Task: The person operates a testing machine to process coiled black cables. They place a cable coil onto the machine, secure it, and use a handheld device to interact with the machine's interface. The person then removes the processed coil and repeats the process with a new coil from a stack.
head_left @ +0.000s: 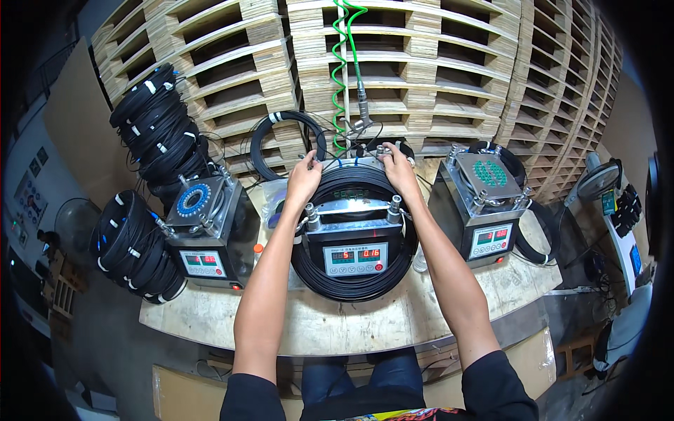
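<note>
My left hand [305, 179] is at the far left corner of the middle machine [354, 224], fingers partly curled at a metal knob [307, 156]. My right hand [399, 171] is at the far right corner, thumb and fingers bent close to another knob — whether either hand grips, I can't tell. The middle machine stands on the worktable [337, 328] straight ahead of me, between a left machine [203, 256] and a right machine [484, 235] — a black cable coil [351, 289] rings its lit panel [356, 259].
</note>
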A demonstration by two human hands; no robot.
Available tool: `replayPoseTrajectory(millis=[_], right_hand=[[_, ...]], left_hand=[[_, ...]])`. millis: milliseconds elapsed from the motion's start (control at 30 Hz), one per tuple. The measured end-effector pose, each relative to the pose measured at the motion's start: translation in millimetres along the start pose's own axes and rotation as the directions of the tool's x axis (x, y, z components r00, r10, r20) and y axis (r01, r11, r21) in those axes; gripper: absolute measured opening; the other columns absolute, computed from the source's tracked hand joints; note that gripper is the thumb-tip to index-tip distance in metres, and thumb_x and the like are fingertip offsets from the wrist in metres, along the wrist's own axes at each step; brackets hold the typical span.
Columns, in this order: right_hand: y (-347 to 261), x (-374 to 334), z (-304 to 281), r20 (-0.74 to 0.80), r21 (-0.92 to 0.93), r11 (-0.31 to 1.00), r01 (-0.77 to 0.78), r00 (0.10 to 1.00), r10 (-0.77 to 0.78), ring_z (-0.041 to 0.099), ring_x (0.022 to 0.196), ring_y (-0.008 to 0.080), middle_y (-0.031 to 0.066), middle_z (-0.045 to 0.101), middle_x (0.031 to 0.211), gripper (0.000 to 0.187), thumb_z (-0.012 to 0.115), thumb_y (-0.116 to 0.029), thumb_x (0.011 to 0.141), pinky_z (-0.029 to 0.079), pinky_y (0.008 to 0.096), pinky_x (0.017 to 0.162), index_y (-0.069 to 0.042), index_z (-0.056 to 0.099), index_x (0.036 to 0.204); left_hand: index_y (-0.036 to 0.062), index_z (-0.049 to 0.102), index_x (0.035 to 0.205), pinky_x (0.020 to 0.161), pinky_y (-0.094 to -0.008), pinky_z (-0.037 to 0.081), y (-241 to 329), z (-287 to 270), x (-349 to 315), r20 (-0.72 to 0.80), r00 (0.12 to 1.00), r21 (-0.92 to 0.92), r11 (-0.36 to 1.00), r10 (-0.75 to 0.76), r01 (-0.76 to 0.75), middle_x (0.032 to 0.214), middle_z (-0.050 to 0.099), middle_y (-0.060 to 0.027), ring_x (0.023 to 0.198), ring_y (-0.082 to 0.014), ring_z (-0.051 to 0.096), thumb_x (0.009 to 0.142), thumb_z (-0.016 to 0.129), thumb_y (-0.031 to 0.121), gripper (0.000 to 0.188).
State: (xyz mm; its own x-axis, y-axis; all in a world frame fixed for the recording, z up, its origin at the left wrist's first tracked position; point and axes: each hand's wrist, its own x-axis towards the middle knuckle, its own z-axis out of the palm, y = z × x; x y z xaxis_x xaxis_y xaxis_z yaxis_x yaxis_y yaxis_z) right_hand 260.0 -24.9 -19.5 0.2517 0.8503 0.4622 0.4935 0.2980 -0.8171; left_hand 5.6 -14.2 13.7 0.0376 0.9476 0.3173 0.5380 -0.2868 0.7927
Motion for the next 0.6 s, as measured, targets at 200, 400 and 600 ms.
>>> replayPoseTrajectory(millis=[200,400,600], right_hand=[[-3.2,-0.5,-5.7,0.052,0.000,0.998,0.065,0.997,-0.065,0.065,0.107,0.0405,0.0265,0.068,0.109,0.042,0.047,-0.013,0.093,0.049,0.0443,0.094,-0.006,0.053,0.134],[-3.0,-2.6,-4.6,0.036,0.029,0.995,0.098,0.994,-0.099,0.067,0.106,0.0384,0.0248,0.069,0.107,0.040,0.044,-0.013,0.095,0.051,0.0425,0.093,-0.006,0.053,0.133],[1.2,-2.0,-5.4,0.039,0.020,0.995,0.101,0.994,-0.102,0.067,0.106,0.0369,0.0240,0.070,0.106,0.038,0.045,-0.014,0.096,0.050,0.0414,0.093,-0.005,0.055,0.131]], left_hand=[[0.0133,0.056,0.139,0.100,-0.0409,0.045,0.4,1.4,0.8,-0.005,1.000,0.048,0.999,-0.003,0.004,0.116,0.069,-0.0168,0.113,-0.0363,0.063,0.088,0.056,0.031,0.054],[0.0171,0.056,0.140,0.103,-0.0350,0.043,6.2,-2.4,-1.9,0.034,0.998,0.011,0.999,-0.051,0.051,0.125,0.066,-0.0200,0.119,-0.0314,0.062,0.090,0.057,0.028,0.051],[0.0176,0.055,0.141,0.101,-0.0325,0.043,6.4,-1.3,-3.0,0.075,0.996,-0.142,0.988,-0.043,0.053,0.120,0.068,-0.0168,0.114,-0.0262,0.063,0.091,0.058,0.023,0.051]])
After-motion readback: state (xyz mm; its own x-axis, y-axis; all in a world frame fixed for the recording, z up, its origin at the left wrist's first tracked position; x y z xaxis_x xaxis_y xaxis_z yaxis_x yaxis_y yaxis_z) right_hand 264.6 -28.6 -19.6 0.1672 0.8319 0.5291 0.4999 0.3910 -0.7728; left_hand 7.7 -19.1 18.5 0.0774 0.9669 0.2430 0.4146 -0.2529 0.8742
